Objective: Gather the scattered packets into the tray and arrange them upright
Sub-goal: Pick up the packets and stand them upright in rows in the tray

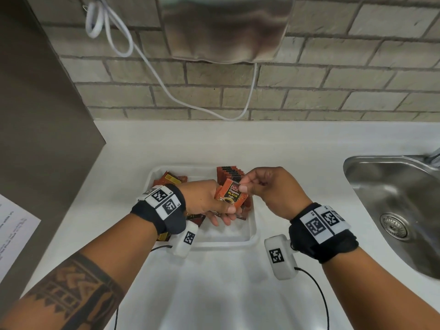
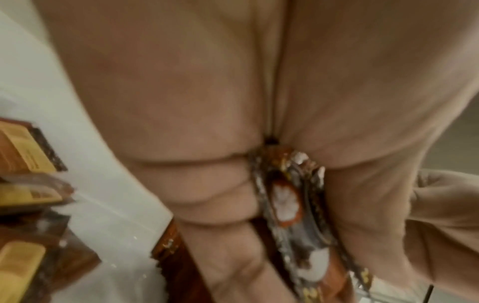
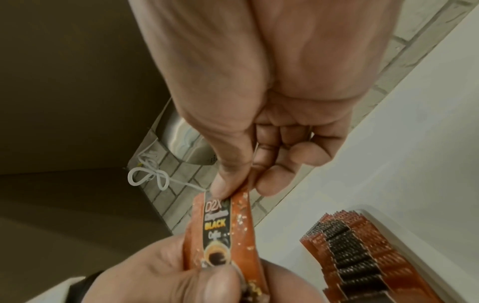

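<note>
Above the white tray (image 1: 252, 231), both hands hold orange coffee packets (image 1: 230, 196). My left hand (image 1: 212, 206) grips a small bunch of them from below, seen edge-on in the left wrist view as foil-edged packets (image 2: 287, 207) between thumb and fingers. My right hand (image 1: 247, 184) pinches the top edge of the front packet (image 3: 223, 231), thumb on its face. A row of packets (image 1: 229, 173) stands upright at the tray's far right (image 3: 352, 250). Loose packets (image 1: 170, 181) lie flat at the tray's far left (image 2: 23, 151).
A steel sink (image 1: 395, 210) is set into the white counter (image 1: 214, 294) at the right. A brown panel (image 1: 42, 139) stands at the left, with a sheet of paper (image 1: 14, 225) beside it. A white cord (image 1: 152, 67) hangs on the brick wall behind the tray.
</note>
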